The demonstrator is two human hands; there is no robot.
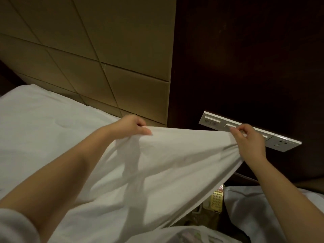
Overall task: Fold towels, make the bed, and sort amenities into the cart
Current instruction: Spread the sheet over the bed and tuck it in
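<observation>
Both hands, the left hand (135, 126) and right hand (246, 139), pinch the top edge of the white sheet (175, 155) at mid-frame above the bed (43, 120); it looks light, limp, best held near its corners.

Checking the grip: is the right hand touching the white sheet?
Touching. The head view shows the right hand pinching the white sheet at its lifted edge.

left hand (133, 126) pinching, right hand (247, 140) pinching
</observation>
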